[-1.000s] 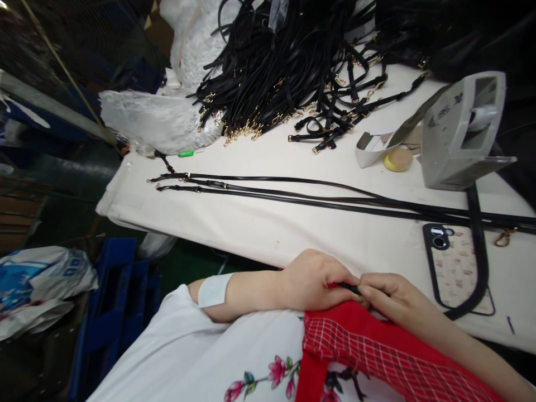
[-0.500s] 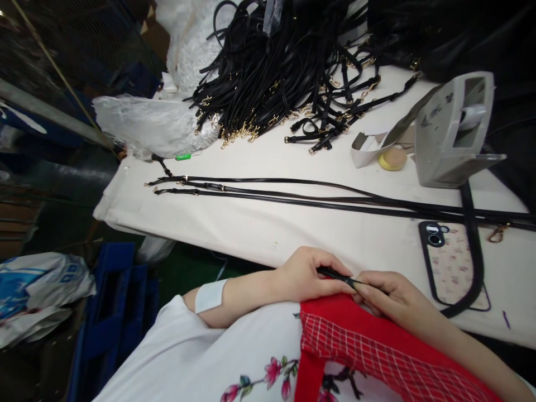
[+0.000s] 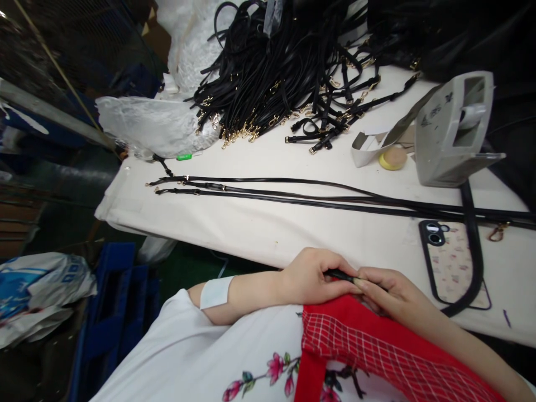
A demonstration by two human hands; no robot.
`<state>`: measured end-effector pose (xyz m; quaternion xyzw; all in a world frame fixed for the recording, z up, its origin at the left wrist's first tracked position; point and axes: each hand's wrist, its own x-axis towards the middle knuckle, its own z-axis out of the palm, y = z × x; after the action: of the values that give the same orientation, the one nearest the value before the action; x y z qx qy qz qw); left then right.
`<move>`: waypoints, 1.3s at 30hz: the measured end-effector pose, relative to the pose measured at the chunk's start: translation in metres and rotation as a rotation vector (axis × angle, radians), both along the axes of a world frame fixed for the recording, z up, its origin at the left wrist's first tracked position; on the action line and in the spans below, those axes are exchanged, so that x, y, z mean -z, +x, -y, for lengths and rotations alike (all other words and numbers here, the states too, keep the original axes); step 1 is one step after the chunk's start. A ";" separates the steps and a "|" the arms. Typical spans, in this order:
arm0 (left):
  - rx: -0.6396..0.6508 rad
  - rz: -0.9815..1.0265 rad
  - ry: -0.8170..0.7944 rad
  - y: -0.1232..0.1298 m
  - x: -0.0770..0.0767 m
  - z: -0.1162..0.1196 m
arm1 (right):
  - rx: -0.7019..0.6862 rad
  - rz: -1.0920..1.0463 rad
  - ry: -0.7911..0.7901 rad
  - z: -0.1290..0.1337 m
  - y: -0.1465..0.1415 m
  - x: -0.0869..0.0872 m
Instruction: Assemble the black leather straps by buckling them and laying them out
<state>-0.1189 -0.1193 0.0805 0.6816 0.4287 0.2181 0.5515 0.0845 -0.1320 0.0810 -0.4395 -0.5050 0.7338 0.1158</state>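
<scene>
Close to my body at the table's front edge, my left hand (image 3: 318, 276) pinches a black strap (image 3: 340, 274) between thumb and fingers. My right hand (image 3: 387, 289) touches its fingertips and grips the same strap, most of which the fingers hide. Beyond both hands, long black straps (image 3: 285, 196) with small gold-coloured buckles lie across the white table (image 3: 251, 234). A phone in a patterned case (image 3: 453, 262) lies to the right, with a thick black strap (image 3: 475, 257) curving over it.
A heap of black straps (image 3: 272, 72) with gold clasps covers the table's back. Clear plastic bags (image 3: 146, 125) lie at back left. A grey tape dispenser (image 3: 444, 134), a small white box (image 3: 362, 151) and a yellow round item (image 3: 392, 158) stand at back right. Blue pallets (image 3: 113, 301) are on the floor.
My left hand has shifted slightly to the right, and its fingertips now meet those of my right hand. Less of the strap shows between them.
</scene>
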 end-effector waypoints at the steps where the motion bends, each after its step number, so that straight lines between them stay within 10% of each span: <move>1: -0.025 0.006 -0.028 0.001 -0.002 0.000 | -0.001 0.010 0.016 0.000 0.002 0.001; 39: -0.083 0.067 -0.087 0.009 0.005 0.008 | 0.040 0.052 0.303 0.012 0.007 0.017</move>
<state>-0.1095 -0.1275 0.0760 0.6308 0.4472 0.2446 0.5850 0.0916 -0.1441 0.0642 -0.4458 -0.6038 0.6352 0.1821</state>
